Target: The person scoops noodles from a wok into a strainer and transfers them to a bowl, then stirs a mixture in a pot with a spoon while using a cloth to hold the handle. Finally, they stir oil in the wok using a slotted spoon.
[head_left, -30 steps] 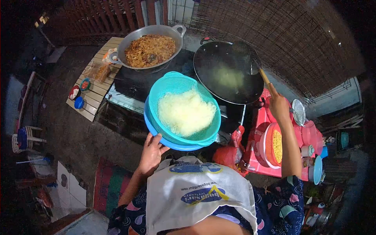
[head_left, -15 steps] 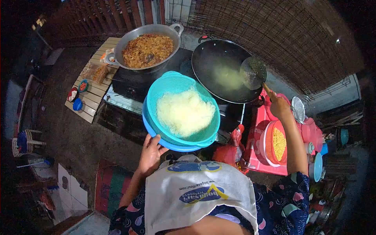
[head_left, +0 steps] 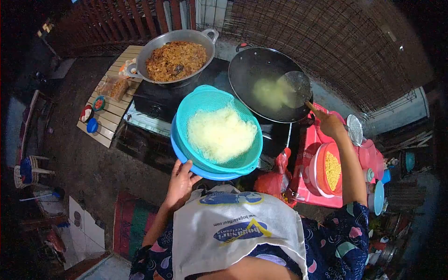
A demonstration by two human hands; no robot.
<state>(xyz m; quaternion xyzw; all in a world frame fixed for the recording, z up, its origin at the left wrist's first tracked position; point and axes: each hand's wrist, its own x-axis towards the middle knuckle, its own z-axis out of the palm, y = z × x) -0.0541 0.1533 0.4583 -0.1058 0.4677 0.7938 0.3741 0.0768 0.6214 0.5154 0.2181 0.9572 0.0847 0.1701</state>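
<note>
My left hand [head_left: 180, 184] grips the near edge of a blue basin [head_left: 212, 174], thumb on the rim. A teal colander [head_left: 193, 103] sits inside the basin, holding a pale yellow heap of thin noodles [head_left: 221, 134]. My right hand [head_left: 330, 125] is wrapped round the wooden handle of a skimmer [head_left: 301, 86]. The skimmer's wide head is down in a black wok [head_left: 245, 70], beside a cloudy, pale yellow patch of liquid [head_left: 270, 93]. Basin and colander are held at the wok's near left side, over the stove's front.
A large metal pan [head_left: 148, 53] of browned food stands on the stove [head_left: 154, 95], left of the wok. Small bowls, one blue [head_left: 92, 124], rest on a slatted table [head_left: 109, 112]. At right, a red basket [head_left: 320, 172] of yellow bits sits on a pink-covered table [head_left: 303, 154].
The skimmer's head has moved slightly left and down, lower into the wok. My right hand moved a little with it. My left hand, basin and colander stay almost still.
</note>
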